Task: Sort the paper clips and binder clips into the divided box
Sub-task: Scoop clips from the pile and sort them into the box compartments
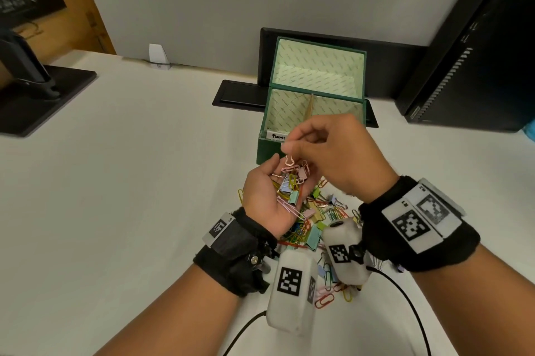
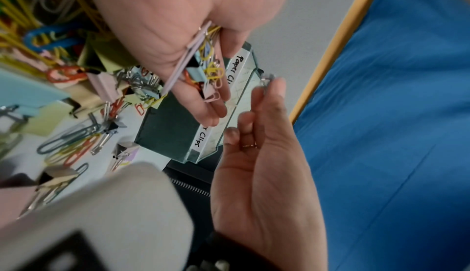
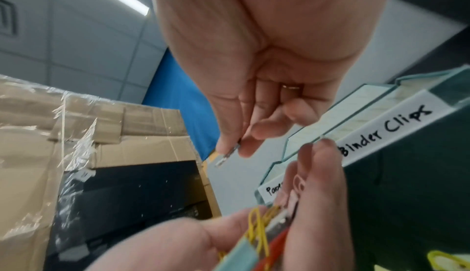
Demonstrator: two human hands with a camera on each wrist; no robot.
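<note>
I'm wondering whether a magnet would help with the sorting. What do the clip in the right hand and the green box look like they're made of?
The clip pinched by the right hand looks like thin bent wire with a shiny rose-gold metallic finish, probably metal. The green box looks like stiff board under a matte, cloth-like green cover, lined with pale printed paper; its flat, square-edged walls suggest this.

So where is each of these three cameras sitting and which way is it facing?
Head: looks down on the desk; both hands, green divided box, loose clip pile.
Left wrist: along the left hand cupping clips, right hand opposite.
Right wrist: along the right hand pinching a clip wire.
All share the box's labels.
</note>
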